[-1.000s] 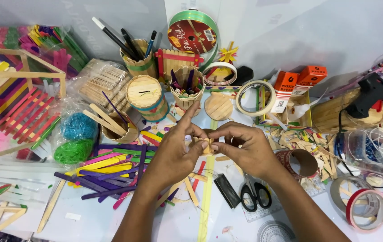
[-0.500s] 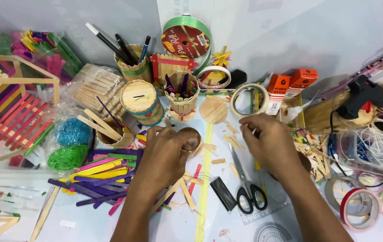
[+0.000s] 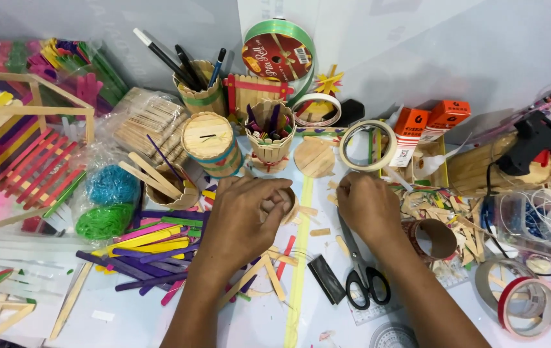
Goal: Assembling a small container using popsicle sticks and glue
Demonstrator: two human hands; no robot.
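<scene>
- Hands both low centre on the tabletop, well apart from each other, a yellow-green stick running 12-to-6 between them.
- Left hand curled around a small round stick cup; fingers wrap its rim from the 9 o'clock side, cup mostly hidden, so grip looks closed on it.
- Cup sits at 3 o'clock of the left palm, mouth seems turned toward 3 o'clock; exact tilt cannot be told.
- Right hand knuckles up, fingertips pinched down at 11 o'clock of the hand among short cut stick pieces; whether a piece is between the fingers cannot be told.
- Left hand is nearer the cup; right hand lies at 3 o'clock of it, apart, not touching.
- Scissors lie at 6 o'clock of the right hand, blades pointing 12, handles at 6, just under the wrist.
- Black flat bar beside scissors at 9 o'clock.
- Coloured sticks piled at 8 o'clock of the left hand.
- Slotted round box at 11 o'clock of the left hand; tape roll at 12 o'clock of the right.
</scene>
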